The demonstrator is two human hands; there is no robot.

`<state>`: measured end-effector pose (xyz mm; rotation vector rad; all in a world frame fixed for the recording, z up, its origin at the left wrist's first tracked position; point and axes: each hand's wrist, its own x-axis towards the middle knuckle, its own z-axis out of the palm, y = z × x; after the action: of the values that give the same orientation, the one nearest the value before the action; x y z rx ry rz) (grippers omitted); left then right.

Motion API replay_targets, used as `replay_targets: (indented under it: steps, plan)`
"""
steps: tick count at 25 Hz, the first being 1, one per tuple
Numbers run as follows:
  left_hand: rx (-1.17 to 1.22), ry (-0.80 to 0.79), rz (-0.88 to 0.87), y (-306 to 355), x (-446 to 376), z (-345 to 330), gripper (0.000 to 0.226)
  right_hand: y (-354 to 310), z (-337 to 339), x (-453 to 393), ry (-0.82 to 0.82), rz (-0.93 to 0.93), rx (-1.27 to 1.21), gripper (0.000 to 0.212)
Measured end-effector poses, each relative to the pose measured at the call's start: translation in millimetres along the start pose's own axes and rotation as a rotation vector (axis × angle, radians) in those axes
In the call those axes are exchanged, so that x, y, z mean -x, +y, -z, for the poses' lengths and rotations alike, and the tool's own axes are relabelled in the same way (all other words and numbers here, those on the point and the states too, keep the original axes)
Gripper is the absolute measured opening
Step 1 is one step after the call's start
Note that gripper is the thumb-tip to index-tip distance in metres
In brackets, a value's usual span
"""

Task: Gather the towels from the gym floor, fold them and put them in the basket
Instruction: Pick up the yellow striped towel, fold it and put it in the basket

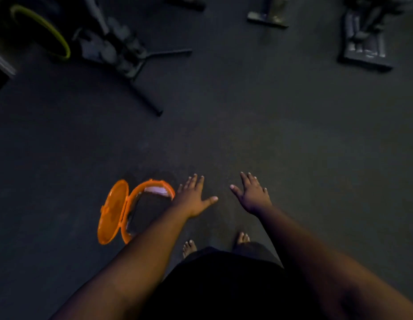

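An orange basket (129,200) stands on the dark gym floor at lower left, its round lid (112,212) swung open to the left. Inside it lies dark cloth with a pale towel edge (157,191) at the far rim. My left hand (193,197) hovers just right of the basket's rim, fingers spread, holding nothing. My right hand (252,194) is stretched out beside it over bare floor, fingers also spread and empty. No loose towel shows on the floor.
My bare feet (189,247) stand below the hands. An exercise machine with long black legs (136,72) sits at upper left beside a yellow-green hoop (55,35). More machine bases (267,19) and a footplate (364,47) stand along the top.
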<state>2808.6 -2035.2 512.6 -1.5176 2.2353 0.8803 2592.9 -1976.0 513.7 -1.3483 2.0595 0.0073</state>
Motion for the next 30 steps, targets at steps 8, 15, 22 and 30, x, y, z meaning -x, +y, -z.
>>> replay_targets:
  steps: [8, 15, 22, 30]
  plan:
    - [-0.318, 0.003, -0.390, 261, -22, 2, 0.103, 218, 107, 95, 0.281, -0.274, -0.211, 0.083]
    - [-0.464, 0.016, -0.684, 520, -22, -47, 0.104, 433, 190, 195, 0.481, -0.506, -0.291, 0.085]
    - [-0.552, -0.016, -0.931, 734, -36, -89, 0.104, 596, 255, 253, 0.606, -0.708, -0.348, 0.084]
    - [-0.607, -0.078, -1.093, 952, -108, -132, 0.104, 763, 342, 254, 0.629, -0.891, -0.388, 0.085]
